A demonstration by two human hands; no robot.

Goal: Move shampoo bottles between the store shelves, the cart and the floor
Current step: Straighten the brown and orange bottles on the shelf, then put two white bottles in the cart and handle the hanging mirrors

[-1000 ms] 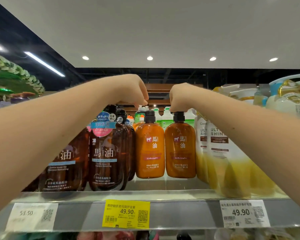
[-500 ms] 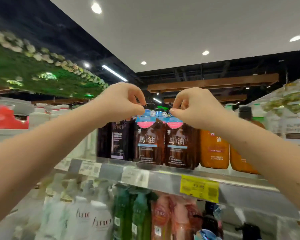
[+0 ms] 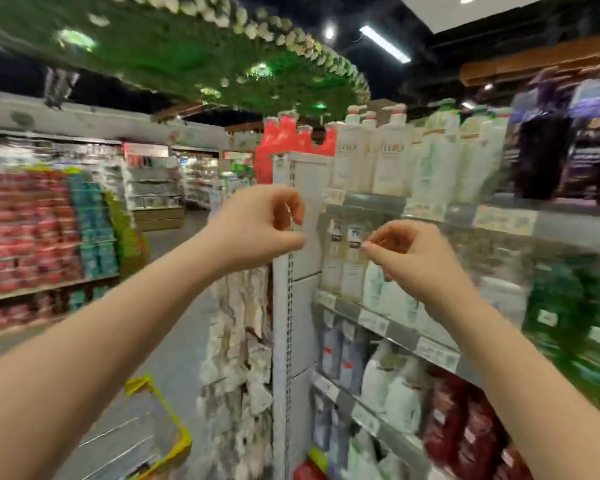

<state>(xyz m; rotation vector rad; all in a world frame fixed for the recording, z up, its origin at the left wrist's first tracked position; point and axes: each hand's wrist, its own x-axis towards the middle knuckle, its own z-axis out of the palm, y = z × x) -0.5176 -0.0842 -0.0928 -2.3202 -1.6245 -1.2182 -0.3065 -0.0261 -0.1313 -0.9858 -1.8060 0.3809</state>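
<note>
A yellow-rimmed cart (image 3: 174,431) sits low, left of the white shelf post (image 3: 286,323). The left hand (image 3: 257,230) at the post and the right hand (image 3: 413,252) just right of it are both curled and empty. Further right, blurred white shampoo bottles (image 3: 388,161) stand upright, pumps up.

White pump bottles (image 3: 368,161) stand upright in a row on the top tier of the store shelves (image 3: 374,204), with red bottles (image 3: 284,136) just beside them at the shelf's end and dark purple bottles (image 3: 548,157) farther right. Green bottles (image 3: 568,306) fill a lower tier. All are blurred, labels unreadable. The cart (image 3: 167,410) — wire, yellow-rimmed — sits low on the grey floor (image 3: 184,362).
</note>
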